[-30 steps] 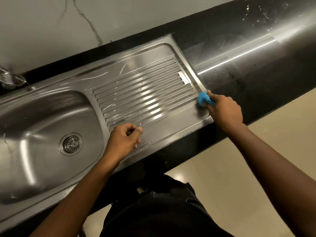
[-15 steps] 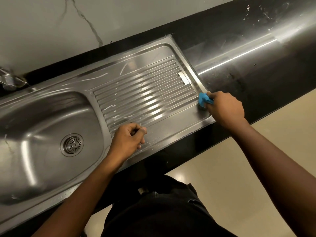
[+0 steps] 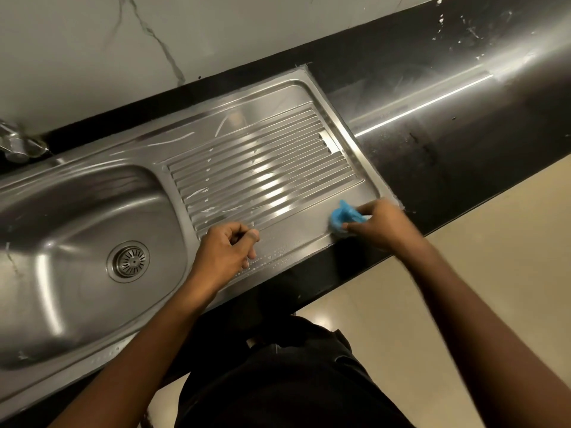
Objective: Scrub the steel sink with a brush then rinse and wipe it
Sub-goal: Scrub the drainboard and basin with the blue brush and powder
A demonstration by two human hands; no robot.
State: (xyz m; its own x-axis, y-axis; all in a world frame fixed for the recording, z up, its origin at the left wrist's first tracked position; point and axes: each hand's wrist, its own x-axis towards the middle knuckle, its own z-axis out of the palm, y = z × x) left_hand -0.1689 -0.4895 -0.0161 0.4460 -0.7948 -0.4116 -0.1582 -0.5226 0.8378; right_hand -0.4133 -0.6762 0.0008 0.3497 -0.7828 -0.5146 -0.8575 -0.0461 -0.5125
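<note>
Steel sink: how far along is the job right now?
Done: white soapy streaks across the ridged steel drainboard suggest scrubbing there. In hand: the right hand works the small blue brush at its near right corner; the left hand rests on its front edge. Left: rinse and wipe; no water runs, no cloth shows.

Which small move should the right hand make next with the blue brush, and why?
Probably sweep the blue brush leftward along the near flat strip of the drainboard. The right hand grips it at the near right corner, while droplets dot that strip up to the resting left hand.
</note>
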